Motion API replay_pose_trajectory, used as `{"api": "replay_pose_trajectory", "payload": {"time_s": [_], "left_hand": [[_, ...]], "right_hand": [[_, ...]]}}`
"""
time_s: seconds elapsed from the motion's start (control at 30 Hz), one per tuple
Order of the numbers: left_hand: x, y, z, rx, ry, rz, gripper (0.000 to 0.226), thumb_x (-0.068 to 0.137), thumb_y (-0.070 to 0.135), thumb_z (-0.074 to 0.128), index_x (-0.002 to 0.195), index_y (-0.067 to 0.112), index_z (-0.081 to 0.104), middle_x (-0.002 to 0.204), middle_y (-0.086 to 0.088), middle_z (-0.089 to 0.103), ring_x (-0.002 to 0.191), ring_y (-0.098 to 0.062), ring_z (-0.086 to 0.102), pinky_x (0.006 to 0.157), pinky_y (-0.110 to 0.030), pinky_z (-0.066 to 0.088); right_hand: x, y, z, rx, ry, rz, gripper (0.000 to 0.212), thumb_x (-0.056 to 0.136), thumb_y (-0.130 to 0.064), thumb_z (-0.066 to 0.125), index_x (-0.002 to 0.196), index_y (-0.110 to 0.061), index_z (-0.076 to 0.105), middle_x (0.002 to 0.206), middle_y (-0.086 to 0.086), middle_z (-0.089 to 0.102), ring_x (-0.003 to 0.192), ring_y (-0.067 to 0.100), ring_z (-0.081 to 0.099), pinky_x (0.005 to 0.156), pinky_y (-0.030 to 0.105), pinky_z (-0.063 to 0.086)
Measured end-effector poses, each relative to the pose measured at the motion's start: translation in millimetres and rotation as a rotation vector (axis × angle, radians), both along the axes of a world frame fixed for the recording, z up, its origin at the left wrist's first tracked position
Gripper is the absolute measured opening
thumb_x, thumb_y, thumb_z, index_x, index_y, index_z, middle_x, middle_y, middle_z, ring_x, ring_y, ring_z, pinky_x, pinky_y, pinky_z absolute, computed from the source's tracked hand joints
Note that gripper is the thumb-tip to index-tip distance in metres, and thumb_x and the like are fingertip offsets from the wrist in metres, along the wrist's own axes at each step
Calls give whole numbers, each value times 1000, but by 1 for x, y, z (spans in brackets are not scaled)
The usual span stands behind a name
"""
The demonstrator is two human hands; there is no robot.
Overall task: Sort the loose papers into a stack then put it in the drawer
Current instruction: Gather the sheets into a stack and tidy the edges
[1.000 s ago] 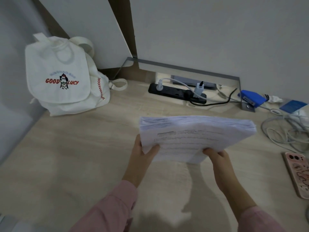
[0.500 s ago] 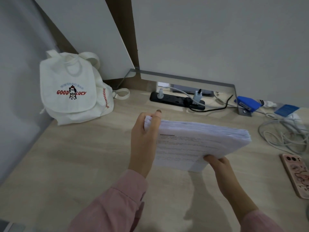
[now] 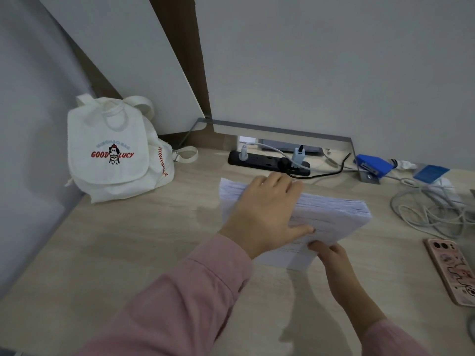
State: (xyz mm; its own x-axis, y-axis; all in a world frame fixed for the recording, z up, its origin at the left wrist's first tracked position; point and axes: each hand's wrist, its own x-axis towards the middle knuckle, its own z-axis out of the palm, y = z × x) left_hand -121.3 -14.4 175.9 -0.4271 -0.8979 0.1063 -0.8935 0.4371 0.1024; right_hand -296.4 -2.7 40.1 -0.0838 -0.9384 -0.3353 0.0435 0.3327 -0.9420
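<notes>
Single view: a wide-angle camera worn on the person's head, facing forward and down. It looks across the wooden desk [image 3: 115, 253] to the rear wall panel [image 3: 334, 60]. It is near enough that the paper stack [image 3: 334, 217] sits mid-frame and both sleeves [image 3: 180, 304] enter from the bottom edge.

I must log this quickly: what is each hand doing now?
Left hand: open, lying flat on the paper stack.
Right hand: holding the paper stack's lower corner.

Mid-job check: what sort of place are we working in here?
Probably a study or office desk, perhaps a partitioned cubicle. A power strip with plugs sits at the back under grey panels, a blue stapler and cables lie to the right, plus a thick paper stack.
</notes>
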Motion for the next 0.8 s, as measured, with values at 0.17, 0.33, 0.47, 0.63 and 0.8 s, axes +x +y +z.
{"api": "replay_pose_trajectory", "payload": {"time_s": [0.17, 0.33, 0.47, 0.63, 0.8], "left_hand": [[2, -7, 0, 28, 29, -104, 23, 97, 33, 37, 112, 19, 49, 109, 0, 59, 97, -19, 52, 76, -32, 38], [31, 7, 1, -13, 327, -50, 18, 96, 37, 39, 93, 27, 53, 77, 15, 47, 76, -5, 43, 61, -13, 31], [69, 16, -4, 74, 617, 188, 13, 88, 44, 51, 79, 36, 54, 63, 13, 53, 62, 0, 52, 59, -7, 37], [90, 30, -40, 238, 1188, 493, 14, 82, 32, 63, 89, 20, 65, 84, 0, 72, 73, -15, 68, 65, -32, 55], [112, 42, -80, 299, 1430, 637, 13, 78, 25, 70, 91, 26, 68, 85, 11, 74, 77, -4, 68, 66, -18, 55]], "right_hand": [[-7, 2, -3, 24, 32, 77, 28, 84, 3, 50, 107, -7, 61, 113, 15, 64, 107, 29, 57, 90, 40, 46], [-28, 3, -1, 112, 159, 272, 26, 82, -14, 66, 108, -16, 64, 98, -8, 69, 82, 0, 67, 67, 15, 50], [-59, -7, 4, 106, 167, 257, 67, 48, -53, 81, 103, -19, 67, 94, -6, 75, 84, 1, 69, 75, 25, 52], [-50, -23, 14, 50, -204, 211, 36, 75, -12, 59, 111, -10, 60, 112, 6, 70, 98, 21, 67, 78, 29, 57], [-25, -29, 19, -140, -225, 160, 31, 74, -2, 54, 104, -7, 63, 96, 5, 69, 91, 21, 62, 71, 24, 54]]}}
